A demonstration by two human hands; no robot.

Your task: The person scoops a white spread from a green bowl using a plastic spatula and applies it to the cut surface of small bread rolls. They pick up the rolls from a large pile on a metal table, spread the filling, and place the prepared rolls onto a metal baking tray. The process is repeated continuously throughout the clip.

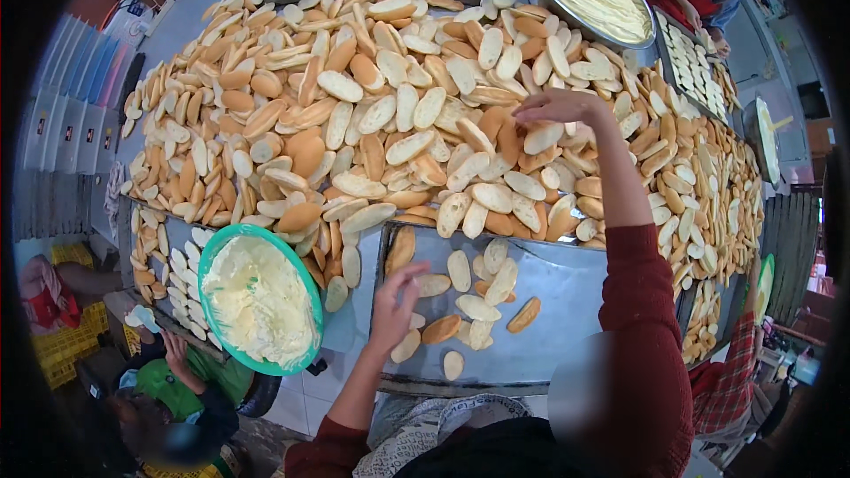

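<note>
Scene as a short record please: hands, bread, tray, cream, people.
Left hand: above left part of grey rectangular metal tray
Right hand: at heap of oval, golden-crusted bread halves; grip unclear
Tray contents: scattered bread halves
Cream: pale, in round green plastic bowl, left of tray
Nearby: person in green top, lower left

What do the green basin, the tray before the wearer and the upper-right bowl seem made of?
Green basin: likely plastic, smooth, going by its evenly coloured rim. Tray: probably metal, dull grey with soft reflections; coating unclear. Bowl: apparently polished metal, silvery rim catching light.
</note>
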